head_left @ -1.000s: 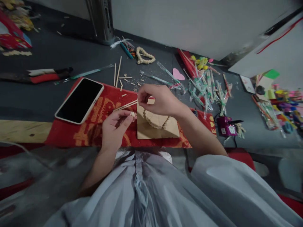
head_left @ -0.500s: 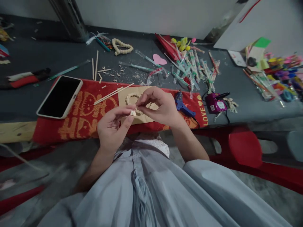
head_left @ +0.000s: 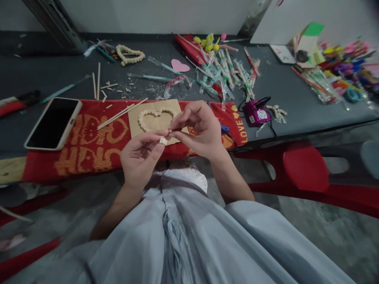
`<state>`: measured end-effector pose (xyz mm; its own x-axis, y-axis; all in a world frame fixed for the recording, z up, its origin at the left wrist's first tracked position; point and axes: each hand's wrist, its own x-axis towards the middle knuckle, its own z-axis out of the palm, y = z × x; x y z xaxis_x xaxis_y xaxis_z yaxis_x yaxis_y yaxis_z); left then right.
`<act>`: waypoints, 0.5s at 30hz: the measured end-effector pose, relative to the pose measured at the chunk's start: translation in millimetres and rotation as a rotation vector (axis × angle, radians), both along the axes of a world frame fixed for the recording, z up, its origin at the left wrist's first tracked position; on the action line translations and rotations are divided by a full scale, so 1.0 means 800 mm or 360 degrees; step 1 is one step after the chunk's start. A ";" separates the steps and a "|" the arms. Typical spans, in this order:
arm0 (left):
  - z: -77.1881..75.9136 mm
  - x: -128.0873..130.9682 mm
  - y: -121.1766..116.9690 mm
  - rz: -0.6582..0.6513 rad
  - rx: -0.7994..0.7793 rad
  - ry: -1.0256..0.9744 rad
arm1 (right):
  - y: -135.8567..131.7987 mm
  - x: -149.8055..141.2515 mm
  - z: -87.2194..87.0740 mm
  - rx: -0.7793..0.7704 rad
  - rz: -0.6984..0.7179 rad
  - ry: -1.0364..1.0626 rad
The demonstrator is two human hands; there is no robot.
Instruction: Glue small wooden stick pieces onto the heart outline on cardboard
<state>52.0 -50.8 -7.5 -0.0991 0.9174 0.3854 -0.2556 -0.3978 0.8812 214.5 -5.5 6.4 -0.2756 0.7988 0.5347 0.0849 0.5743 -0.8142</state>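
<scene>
My left hand (head_left: 141, 152) pinches small pale wooden stick pieces (head_left: 163, 140) between thumb and fingers, just in front of the table edge. My right hand (head_left: 198, 128) is curled beside it, its fingertips pinched on one tiny piece right at the left fingertips. Behind the hands a brown card (head_left: 154, 119) lies on a red cloth (head_left: 89, 138), bearing a heart outline (head_left: 156, 117) made of short stick pieces. Two long thin wooden sticks (head_left: 121, 113) lie on the cloth to the card's left.
A phone (head_left: 53, 123) lies face up at the cloth's left end. A purple glue gun (head_left: 257, 114), wrapped sticks (head_left: 225, 75), a pink paper heart (head_left: 179, 66), another stick heart (head_left: 129, 55) and loose sticks (head_left: 97, 81) litter the grey table. A red plastic stool (head_left: 304, 169) stands at right.
My right hand set down the long sticks on the cloth and came back to meet the left hand's fingertips. The view has tilted, showing the whole heart on the card.
</scene>
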 end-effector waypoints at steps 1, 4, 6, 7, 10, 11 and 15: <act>0.001 0.002 0.000 -0.0016 -0.0033 -0.0038 | -0.001 0.002 -0.001 0.0005 0.0011 0.0025; 0.004 0.009 0.001 -0.0055 -0.0200 -0.0186 | -0.007 0.008 0.000 0.0021 0.0019 0.0049; 0.007 0.012 0.002 -0.0075 -0.0373 -0.0264 | -0.011 0.011 0.002 0.0022 -0.0018 -0.0001; 0.008 0.013 0.003 -0.0079 -0.0463 -0.0282 | -0.013 0.011 0.004 0.0025 -0.0037 -0.0037; 0.012 0.015 0.005 -0.0091 -0.0674 -0.0296 | -0.020 0.013 0.009 0.0075 -0.0090 -0.0173; 0.012 0.015 0.006 -0.0098 -0.0711 -0.0299 | -0.022 0.012 0.010 0.0109 -0.0110 -0.0226; 0.009 0.014 0.008 -0.0158 -0.0784 -0.0260 | -0.025 0.012 0.014 0.0283 -0.0185 -0.0399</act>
